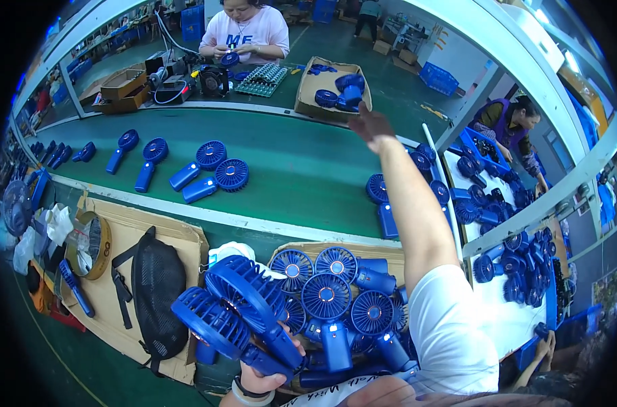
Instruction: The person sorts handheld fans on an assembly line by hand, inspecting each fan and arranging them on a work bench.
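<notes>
My left hand point(273, 370) is wrapped round the handles of two blue handheld fans point(246, 293), tilted up and to the left. Beside them a pile of similar blue fans point(326, 296) lies on cardboard in front of me. My right arm stretches far across the green conveyor belt point(295, 163). At its end my right hand point(373, 127), fingers extended and somewhat blurred, is just in front of a cardboard box point(310, 102). Inside that box lie several blue fans point(350, 88); whether my fingertips touch them I cannot tell.
Several fans point(232, 175) lie along the belt. At the left, a black mesh bag point(158, 295) and a tape roll point(91, 245) rest on cardboard. Across the belt, a co-worker handles a fan point(230, 59) by a tray of parts point(262, 79). More fans point(517, 268) cover the right-hand table.
</notes>
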Demonstrator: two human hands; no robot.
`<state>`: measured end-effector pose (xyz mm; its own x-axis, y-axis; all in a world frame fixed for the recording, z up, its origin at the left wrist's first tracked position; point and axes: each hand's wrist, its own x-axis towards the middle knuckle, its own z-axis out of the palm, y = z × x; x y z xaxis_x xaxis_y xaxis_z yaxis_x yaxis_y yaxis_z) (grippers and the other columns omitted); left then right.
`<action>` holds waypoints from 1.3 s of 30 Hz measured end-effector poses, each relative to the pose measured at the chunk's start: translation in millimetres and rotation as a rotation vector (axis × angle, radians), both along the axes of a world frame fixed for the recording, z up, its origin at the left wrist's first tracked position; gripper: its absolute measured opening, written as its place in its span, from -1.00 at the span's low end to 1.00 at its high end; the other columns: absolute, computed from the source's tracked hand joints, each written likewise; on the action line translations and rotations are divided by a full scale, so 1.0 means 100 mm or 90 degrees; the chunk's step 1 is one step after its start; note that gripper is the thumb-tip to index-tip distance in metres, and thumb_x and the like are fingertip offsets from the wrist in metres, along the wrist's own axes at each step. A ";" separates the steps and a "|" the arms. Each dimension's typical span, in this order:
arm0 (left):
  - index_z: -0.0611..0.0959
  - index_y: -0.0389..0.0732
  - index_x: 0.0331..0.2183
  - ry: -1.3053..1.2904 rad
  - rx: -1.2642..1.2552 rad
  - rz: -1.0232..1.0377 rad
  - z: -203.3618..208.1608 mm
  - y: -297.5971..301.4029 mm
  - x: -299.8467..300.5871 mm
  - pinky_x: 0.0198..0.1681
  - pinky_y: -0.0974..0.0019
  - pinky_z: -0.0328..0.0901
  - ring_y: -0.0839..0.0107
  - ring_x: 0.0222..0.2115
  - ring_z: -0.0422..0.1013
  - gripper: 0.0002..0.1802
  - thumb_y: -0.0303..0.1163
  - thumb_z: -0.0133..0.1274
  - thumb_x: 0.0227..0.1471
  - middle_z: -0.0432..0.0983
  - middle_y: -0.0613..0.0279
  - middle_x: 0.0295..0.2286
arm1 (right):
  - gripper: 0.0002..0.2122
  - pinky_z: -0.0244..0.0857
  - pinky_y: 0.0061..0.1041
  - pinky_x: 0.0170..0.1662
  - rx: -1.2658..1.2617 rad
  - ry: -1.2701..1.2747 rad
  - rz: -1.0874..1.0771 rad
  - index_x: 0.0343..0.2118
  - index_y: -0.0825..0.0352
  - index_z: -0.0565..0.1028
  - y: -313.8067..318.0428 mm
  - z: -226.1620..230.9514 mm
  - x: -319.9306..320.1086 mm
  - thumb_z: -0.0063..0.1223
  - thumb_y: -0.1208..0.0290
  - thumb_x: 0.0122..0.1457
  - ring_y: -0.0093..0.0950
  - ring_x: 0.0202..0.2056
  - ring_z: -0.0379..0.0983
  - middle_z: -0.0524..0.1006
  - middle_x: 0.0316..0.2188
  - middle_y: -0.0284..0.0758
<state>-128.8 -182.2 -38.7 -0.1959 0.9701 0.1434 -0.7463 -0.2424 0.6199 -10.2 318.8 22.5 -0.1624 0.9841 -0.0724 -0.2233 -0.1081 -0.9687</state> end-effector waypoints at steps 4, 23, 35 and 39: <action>0.08 -0.25 0.06 0.027 0.049 0.027 -0.03 -0.03 0.00 -0.20 0.04 0.34 0.15 -0.18 0.34 -0.04 -0.44 0.25 -0.37 0.19 -0.01 -0.10 | -0.52 0.37 -0.41 -0.26 0.324 -0.681 -0.037 -0.15 0.48 0.37 -0.41 -0.17 0.50 0.19 0.26 -0.09 -0.26 -0.34 0.46 0.48 -0.30 -0.10; 0.01 -0.08 0.14 0.063 0.097 0.000 0.22 -0.06 0.21 -0.31 0.10 0.40 0.18 -0.18 0.32 0.01 -0.43 0.22 -0.31 0.16 -0.03 -0.10 | -0.55 0.28 -0.44 -0.47 -0.223 0.485 0.550 0.04 0.28 0.17 -2.62 0.07 1.37 -0.25 0.15 0.14 -0.41 -0.42 0.33 0.36 -0.21 -0.18; 0.16 0.06 0.11 -0.035 0.113 -0.170 0.57 0.17 0.86 -0.22 0.03 0.32 0.17 -0.14 0.30 -0.08 -0.38 0.18 -0.34 0.20 0.02 -0.07 | -0.48 0.33 -0.52 -0.22 0.038 0.334 0.414 0.08 0.33 0.13 -3.36 0.27 1.77 0.05 0.32 0.10 -0.53 -0.29 0.36 0.36 -0.22 -0.32; 0.14 -0.07 0.12 -0.100 0.104 -0.241 0.66 0.48 1.16 -0.20 0.01 0.32 0.16 -0.14 0.32 -0.10 -0.37 0.18 -0.30 0.22 0.07 -0.06 | -0.42 0.28 -0.50 -0.09 0.112 0.170 0.262 0.13 0.38 0.03 -3.46 0.26 1.86 0.04 0.35 0.11 -0.55 -0.13 0.32 0.34 -0.13 -0.30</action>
<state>-13.3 -134.4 27.8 0.1370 0.9448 0.2976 -0.8836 -0.0192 0.4678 176.2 -27.6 48.4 -0.5288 0.8285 0.1844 -0.4382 -0.0804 -0.8953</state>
